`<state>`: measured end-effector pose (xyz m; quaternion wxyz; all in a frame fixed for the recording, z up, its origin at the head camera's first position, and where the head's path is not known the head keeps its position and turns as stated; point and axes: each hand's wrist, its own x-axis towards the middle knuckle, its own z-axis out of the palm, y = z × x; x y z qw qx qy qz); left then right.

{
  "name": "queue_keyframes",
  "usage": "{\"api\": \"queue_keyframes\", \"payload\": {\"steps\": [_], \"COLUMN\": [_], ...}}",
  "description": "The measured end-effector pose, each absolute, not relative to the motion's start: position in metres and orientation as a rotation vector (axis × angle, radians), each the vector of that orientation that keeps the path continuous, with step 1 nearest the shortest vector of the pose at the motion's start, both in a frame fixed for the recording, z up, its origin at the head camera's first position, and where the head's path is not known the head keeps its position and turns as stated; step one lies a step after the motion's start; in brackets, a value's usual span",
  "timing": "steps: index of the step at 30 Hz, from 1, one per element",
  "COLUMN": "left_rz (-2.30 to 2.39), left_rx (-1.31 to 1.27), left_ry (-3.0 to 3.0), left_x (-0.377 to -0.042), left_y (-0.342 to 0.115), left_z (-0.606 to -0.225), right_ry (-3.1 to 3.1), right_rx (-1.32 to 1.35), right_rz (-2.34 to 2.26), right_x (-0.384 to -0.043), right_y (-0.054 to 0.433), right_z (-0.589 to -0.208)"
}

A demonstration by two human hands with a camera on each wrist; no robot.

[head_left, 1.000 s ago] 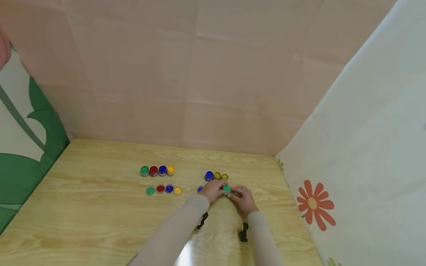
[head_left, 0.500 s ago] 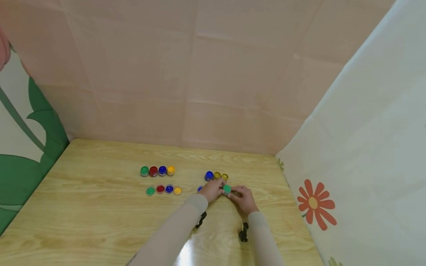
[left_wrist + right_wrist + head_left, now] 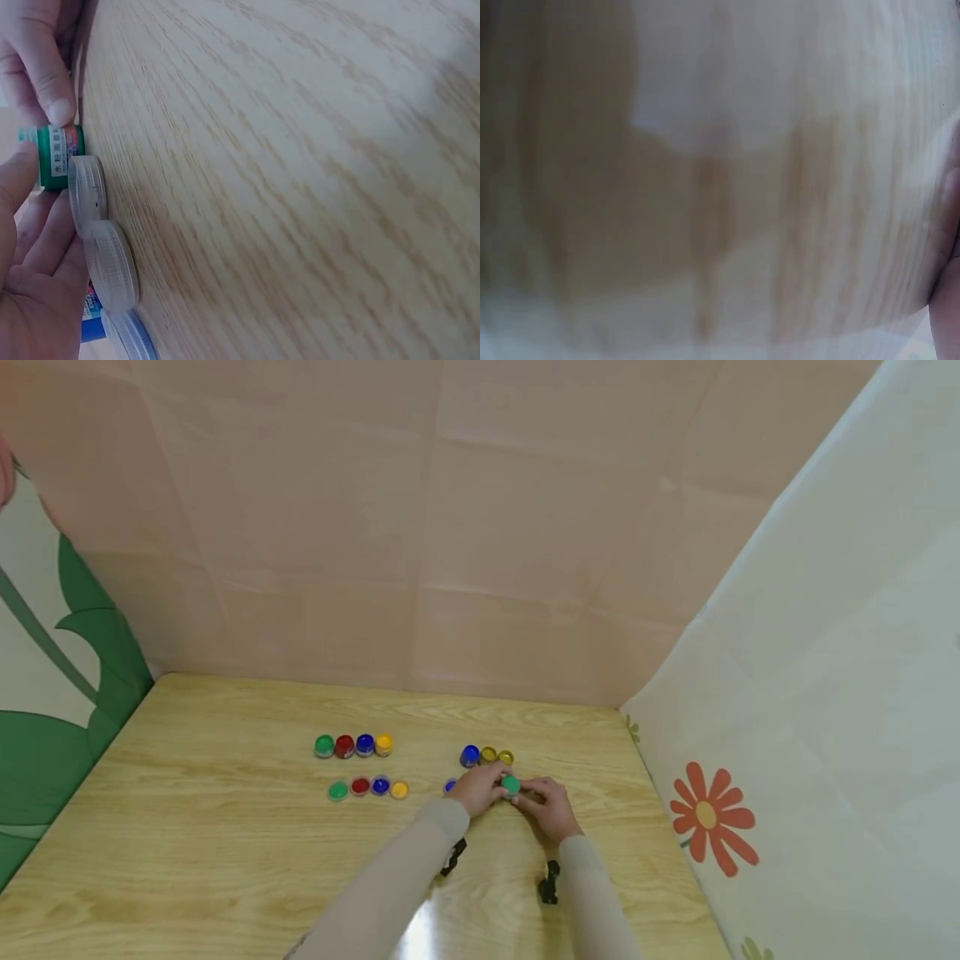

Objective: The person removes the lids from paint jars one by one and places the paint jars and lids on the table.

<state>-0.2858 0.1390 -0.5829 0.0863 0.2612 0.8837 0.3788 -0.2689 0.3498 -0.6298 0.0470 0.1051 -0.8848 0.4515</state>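
A small green paint jar with a printed label is held between both hands; its green top shows in the head view. My left hand pinches it from the left with thumb and fingers. From the right, my right hand grips it, the thumb against its side in the left wrist view. Two pale round lids lie beside it, then a blue-tinted lid. Behind my left hand stand a blue paint jar and two dark yellow jars. The right wrist view is mostly blurred tabletop.
Further left on the wooden table is a row of green, red, blue and yellow jars. Matching coloured lids lie in front of them. A pink-beige cloth hangs behind, and a flowered white sheet rises at the right.
Both hands stay on the green paint jar in nearly the same place. The head view has shifted very slightly.
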Motion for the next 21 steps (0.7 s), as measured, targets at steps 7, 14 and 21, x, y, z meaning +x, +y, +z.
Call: {"api": "queue_keyframes", "payload": {"steps": [7, 14, 21], "left_rz": [1.136, 1.094, 1.041], "left_rx": [0.722, 0.789, 0.878], "left_ry": [2.600, 2.619, 2.647], "left_x": [-0.2884, -0.2858, -0.2851], "left_y": [0.1397, 0.1371, 0.1351], "left_z": [-0.5870, -0.5810, -0.5802], "right_ry": [-2.708, -2.699, -2.685], "right_rx": [0.305, 0.312, 0.340], "right_rz": [1.365, 1.353, 1.308], "right_x": [-0.2693, -0.2671, -0.2647], "right_y": [0.3485, 0.3488, 0.3471], "right_z": [-0.6311, -0.6277, -0.6252]}}
